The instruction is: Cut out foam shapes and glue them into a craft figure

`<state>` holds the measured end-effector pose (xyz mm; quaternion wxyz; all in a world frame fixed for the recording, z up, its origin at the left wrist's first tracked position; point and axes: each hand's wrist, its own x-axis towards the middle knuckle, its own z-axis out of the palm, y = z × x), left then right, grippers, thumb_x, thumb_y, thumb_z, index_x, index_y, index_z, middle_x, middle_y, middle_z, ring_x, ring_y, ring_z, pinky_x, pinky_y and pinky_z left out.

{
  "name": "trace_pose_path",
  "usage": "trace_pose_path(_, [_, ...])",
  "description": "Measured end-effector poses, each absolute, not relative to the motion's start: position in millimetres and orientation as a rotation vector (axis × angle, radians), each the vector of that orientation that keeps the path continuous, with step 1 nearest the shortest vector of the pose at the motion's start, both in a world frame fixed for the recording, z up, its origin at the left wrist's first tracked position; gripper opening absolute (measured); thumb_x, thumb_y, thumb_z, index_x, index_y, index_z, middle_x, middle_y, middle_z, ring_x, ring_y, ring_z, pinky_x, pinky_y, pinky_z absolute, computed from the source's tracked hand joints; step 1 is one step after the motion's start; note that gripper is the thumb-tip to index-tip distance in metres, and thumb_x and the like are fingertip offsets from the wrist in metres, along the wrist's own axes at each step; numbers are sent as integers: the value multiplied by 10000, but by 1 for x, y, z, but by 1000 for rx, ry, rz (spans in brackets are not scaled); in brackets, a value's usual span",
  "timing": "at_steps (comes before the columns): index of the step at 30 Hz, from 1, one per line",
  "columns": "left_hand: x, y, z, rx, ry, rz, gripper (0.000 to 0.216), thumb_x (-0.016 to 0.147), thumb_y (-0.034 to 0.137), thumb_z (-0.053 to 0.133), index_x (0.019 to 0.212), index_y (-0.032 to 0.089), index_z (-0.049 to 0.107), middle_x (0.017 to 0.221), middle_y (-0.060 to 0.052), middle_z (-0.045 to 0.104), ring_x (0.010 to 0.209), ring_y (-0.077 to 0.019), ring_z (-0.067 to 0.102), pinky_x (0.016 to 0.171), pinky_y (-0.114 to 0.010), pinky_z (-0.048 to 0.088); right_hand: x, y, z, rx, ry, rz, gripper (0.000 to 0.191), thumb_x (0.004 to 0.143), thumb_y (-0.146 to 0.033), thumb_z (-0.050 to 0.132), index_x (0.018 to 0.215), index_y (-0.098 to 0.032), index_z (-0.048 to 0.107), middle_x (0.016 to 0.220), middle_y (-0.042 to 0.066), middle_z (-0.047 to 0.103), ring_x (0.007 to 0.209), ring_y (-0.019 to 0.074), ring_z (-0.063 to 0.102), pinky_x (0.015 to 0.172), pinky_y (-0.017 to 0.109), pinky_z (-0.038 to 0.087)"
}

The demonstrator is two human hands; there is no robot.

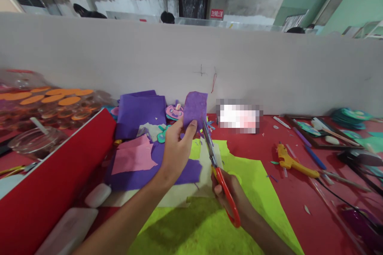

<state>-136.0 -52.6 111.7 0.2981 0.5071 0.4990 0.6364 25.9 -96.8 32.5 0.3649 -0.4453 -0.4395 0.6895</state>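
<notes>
Between the thumb and fingers of my left hand (179,143) is a small piece of purple felt (195,107), held upright with a rounded top corner. My right hand (229,191) grips a pair of scissors (220,175) with red handles. Their blades point up and left, and the tips meet the felt's right edge. Below both hands spreads a large yellow-green felt sheet (245,179). Purple felt sheets (140,111) and a pink felt piece (133,155) lie left of my left hand. Behind that hand sit pink and teal felt cutouts (174,111).
A yellow glue gun (295,163) with a cord lies right on the red table (254,143). Beyond it are a brown frame (317,139) and stacked teal cutouts (348,117). A red panel (68,167) stands left, near clear jars (32,141). A white partition (149,55) rises behind.
</notes>
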Motion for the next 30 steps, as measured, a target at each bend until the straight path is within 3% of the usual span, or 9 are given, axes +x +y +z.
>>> trace_pose_path(8, [-137,-52,114,1376,1372,1699,253,919,319,577,720,175,514,628,35,469,588,-94,389,550,-240,308,29,-96,24,-1149,-1267,1696,505,703,-635,761,644,-215,487,547,-67,391,457,74,296,391,206,207])
trace_pose_path(21, [-141,-51,113,1400,1400,1714,252,921,341,585,733,178,544,634,28,491,594,-104,416,551,-246,314,22,-96,37,-1297,-1010,1844,454,781,-571,659,591,-219,442,510,-66,375,442,76,341,406,201,240])
trace_pose_path(30, [-142,-52,114,1425,1438,1701,265,931,327,574,715,179,535,632,24,482,593,-107,419,553,-254,309,27,-99,28,-1212,-1227,1742,330,824,-438,645,651,-232,454,485,-78,415,375,74,335,380,221,246])
